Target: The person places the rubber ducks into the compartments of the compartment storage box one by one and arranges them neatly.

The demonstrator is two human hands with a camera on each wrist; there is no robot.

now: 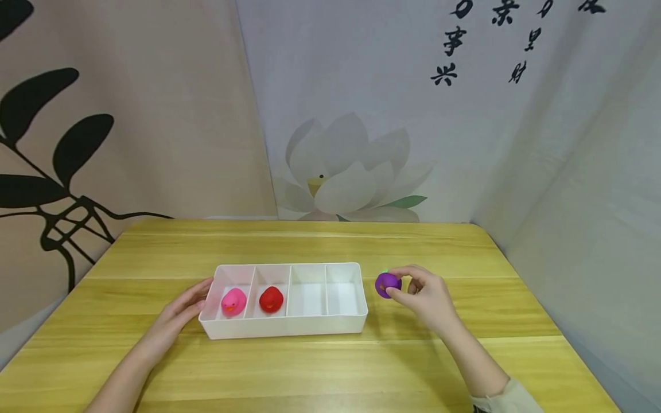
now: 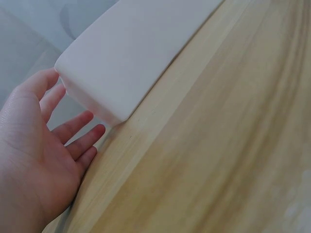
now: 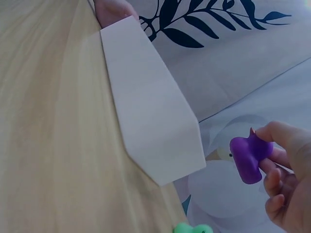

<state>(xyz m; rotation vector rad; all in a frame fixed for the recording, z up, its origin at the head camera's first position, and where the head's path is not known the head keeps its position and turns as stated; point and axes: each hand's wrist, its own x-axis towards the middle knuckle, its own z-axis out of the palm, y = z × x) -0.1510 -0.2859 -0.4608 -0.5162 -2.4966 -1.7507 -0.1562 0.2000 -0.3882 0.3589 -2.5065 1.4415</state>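
In the right hand (image 1: 426,295): purple toy duck (image 1: 384,282), pinched between thumb and fingers, held just right of the white tray (image 1: 289,327). At the tray's left end: left hand (image 1: 178,314), fingers apart, touching the wall. In the leftmost compartment: pink duck (image 1: 234,302); in the next: red duck (image 1: 271,299). Below: wooden table (image 1: 310,373).

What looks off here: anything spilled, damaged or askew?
Nothing stands out: the pink duck and red duck sit apart inside an intact-looking box, the right hand holds the purple duck, and no spill shows.
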